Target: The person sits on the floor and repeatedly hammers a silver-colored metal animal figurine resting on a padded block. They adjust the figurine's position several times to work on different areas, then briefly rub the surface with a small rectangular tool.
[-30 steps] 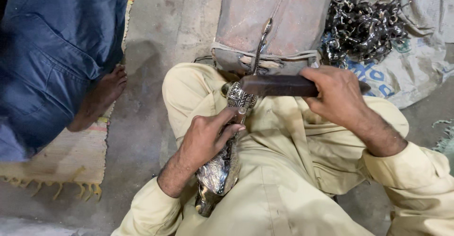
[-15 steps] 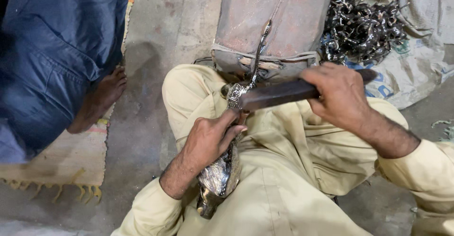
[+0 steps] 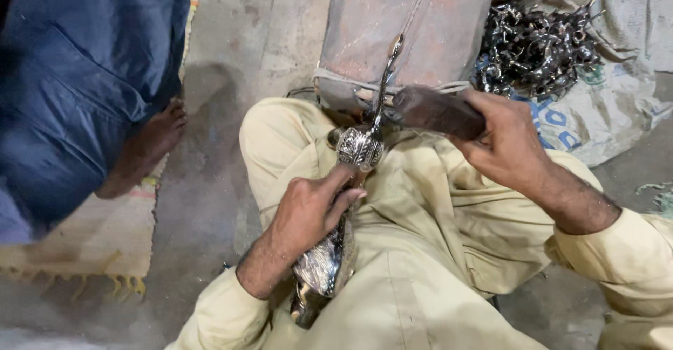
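One ornate silver metal piece (image 3: 335, 252), embossed and shiny, is held across the lap of a person seated on the concrete floor (image 3: 259, 35) in cream-coloured clothing (image 3: 420, 266). It is gripped by the left hand (image 3: 312, 206), whose fingers (image 3: 343, 185) are wrapped round its middle and pressed together, with the thumb laid along the side. The lower end of the piece is seen beneath the left wrist, resting against the thigh; its embossed upper collar sits just above the knuckles, and one thin curved stem (image 3: 384, 84) rises from that collar, tilted to the right, ending in a small rounded tip.

One dark, blunt tool (image 3: 434, 112), possibly a wooden block or a file handle, is clasped by the right hand (image 3: 508, 140). The fingers of this hand are closed round the tool's right end, and the tool's left end is brought close to the base of the stem; whether the two touch cannot be told.

Behind the stem, one reddish-brown cylindrical block (image 3: 413, 28) is seen, bound near its lower edge by a cord and set between the person's knees. To the right, one heap of small shiny metal parts (image 3: 536, 49) is piled on a printed woven sack (image 3: 596, 112). At the left, a second person in blue clothing (image 3: 77, 91) is partly seen, with one bare foot (image 3: 144, 147) resting on one fringed mat (image 3: 91, 241).
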